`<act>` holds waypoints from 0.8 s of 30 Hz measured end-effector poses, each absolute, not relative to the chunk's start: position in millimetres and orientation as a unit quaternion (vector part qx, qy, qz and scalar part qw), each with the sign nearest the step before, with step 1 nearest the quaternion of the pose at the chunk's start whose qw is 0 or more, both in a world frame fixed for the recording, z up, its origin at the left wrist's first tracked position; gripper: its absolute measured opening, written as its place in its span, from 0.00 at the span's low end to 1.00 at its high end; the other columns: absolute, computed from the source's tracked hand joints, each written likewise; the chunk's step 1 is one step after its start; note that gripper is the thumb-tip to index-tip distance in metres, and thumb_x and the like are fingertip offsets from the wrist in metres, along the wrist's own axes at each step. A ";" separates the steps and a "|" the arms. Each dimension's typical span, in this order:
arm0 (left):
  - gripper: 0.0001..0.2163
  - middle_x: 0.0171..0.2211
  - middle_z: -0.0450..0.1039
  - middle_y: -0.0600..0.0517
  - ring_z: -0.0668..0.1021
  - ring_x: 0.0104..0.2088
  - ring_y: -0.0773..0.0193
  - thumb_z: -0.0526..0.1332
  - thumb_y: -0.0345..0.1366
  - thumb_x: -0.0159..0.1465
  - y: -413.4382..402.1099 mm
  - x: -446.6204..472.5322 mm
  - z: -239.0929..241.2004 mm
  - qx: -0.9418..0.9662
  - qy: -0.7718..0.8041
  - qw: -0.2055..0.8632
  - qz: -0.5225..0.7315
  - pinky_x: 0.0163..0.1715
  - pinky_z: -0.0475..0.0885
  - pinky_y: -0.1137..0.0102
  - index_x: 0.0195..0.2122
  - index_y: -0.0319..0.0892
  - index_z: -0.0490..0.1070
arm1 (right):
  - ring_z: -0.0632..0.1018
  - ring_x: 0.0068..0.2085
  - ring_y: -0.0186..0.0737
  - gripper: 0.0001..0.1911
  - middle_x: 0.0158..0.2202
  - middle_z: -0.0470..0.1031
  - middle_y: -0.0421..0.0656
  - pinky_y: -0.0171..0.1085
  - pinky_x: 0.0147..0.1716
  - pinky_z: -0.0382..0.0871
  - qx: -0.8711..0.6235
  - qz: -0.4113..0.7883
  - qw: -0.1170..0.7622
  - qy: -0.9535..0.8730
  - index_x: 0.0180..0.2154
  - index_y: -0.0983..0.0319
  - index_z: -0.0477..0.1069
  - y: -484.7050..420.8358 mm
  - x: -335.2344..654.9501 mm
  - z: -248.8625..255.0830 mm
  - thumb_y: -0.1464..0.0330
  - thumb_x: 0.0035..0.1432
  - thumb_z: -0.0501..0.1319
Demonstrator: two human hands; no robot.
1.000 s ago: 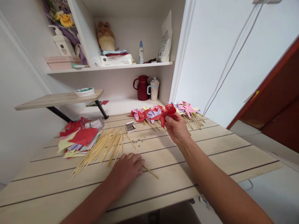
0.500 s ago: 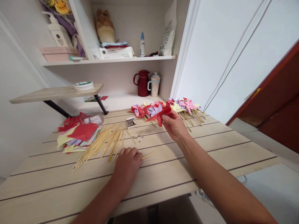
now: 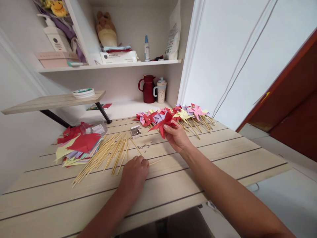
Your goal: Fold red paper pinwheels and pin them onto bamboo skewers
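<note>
Pinched in my right hand (image 3: 177,135) is a red paper pinwheel (image 3: 162,125), held above the table and tilted. My left hand (image 3: 135,169) rests closed on the table around a thin wooden stick (image 3: 155,162), whose end pokes out on the right; the rest of it is hidden by the fingers. Just beyond my left hand lie several small metal thumbtacks (image 3: 145,147) and a small open box (image 3: 136,131) with more of them inside. A bundle of loose wooden sticks (image 3: 99,160) is spread left of that hand.
A stack of coloured paper sheets (image 3: 83,148) lies at the left, below a raised wooden shelf (image 3: 54,100). Finished pinwheels on sticks (image 3: 195,115) are piled at the back right. Behind stand a dark red jug (image 3: 149,89) and a lidded cup (image 3: 161,91).
The view has shifted slightly, so the scene sits a little further left. My right hand, with the red pinwheel, has come slightly lower and left. My left hand stays on the stick.
</note>
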State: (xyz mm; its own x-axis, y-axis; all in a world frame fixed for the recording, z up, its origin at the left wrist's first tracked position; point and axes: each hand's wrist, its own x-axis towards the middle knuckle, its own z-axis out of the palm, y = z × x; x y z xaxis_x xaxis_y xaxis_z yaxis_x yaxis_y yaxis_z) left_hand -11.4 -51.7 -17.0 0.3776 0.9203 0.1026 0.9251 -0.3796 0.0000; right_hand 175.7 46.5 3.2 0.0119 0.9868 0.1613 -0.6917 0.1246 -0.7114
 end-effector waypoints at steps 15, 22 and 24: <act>0.09 0.39 0.78 0.49 0.78 0.38 0.58 0.61 0.42 0.68 -49.5 1.6 -10.4 -0.756 -0.650 -0.007 -0.078 0.32 0.63 0.66 0.38 0.41 0.74 | 0.78 0.27 0.32 0.14 0.29 0.82 0.38 0.30 0.25 0.74 -0.269 0.652 0.677 -0.211 0.32 0.60 0.75 49.1 156.7 -15.2 0.75 0.43 0.75; 0.06 0.36 0.79 0.49 0.78 0.40 0.57 0.60 0.33 0.66 -38.2 6.6 -5.1 -0.752 -0.656 -0.055 -0.037 0.34 0.61 0.66 0.33 0.42 0.75 | 0.78 0.25 0.32 0.16 0.26 0.81 0.37 0.30 0.24 0.73 -0.271 0.660 0.670 -0.205 0.31 0.61 0.75 44.0 149.6 -16.5 0.74 0.39 0.77; 0.07 0.35 0.79 0.50 0.79 0.38 0.58 0.59 0.34 0.66 -35.7 6.6 -9.3 -0.740 -0.668 -0.067 -0.050 0.33 0.60 0.67 0.32 0.42 0.75 | 0.78 0.25 0.32 0.17 0.26 0.81 0.38 0.30 0.24 0.73 -0.275 0.663 0.666 -0.201 0.31 0.62 0.75 42.8 145.9 -19.6 0.75 0.39 0.77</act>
